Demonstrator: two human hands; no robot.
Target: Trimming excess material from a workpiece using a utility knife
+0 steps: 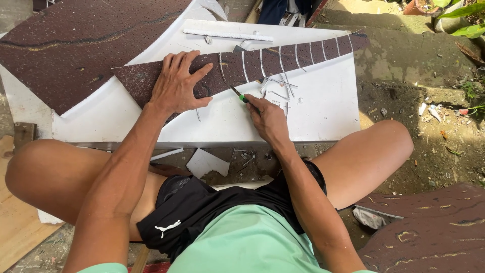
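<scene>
My left hand (178, 83) lies flat, fingers spread, on a long dark maroon speckled strip (283, 58) that curves and tapers toward the upper right, with several white cut lines across it. My right hand (268, 119) grips a small cutter knife with a green part (241, 96); its blade tip touches the strip's lower edge just right of my left hand. The strip rests on a white foam board (323, 108). Thin white slivers (280, 91) lie on the board beside the knife.
A larger maroon speckled panel (76, 45) lies at the upper left, another (434, 232) at the lower right. A white stick (227, 35) rests at the board's far edge. Foam scraps (207, 163) lie between my knees. Wooden boards (15, 222) lie left, dirt ground right.
</scene>
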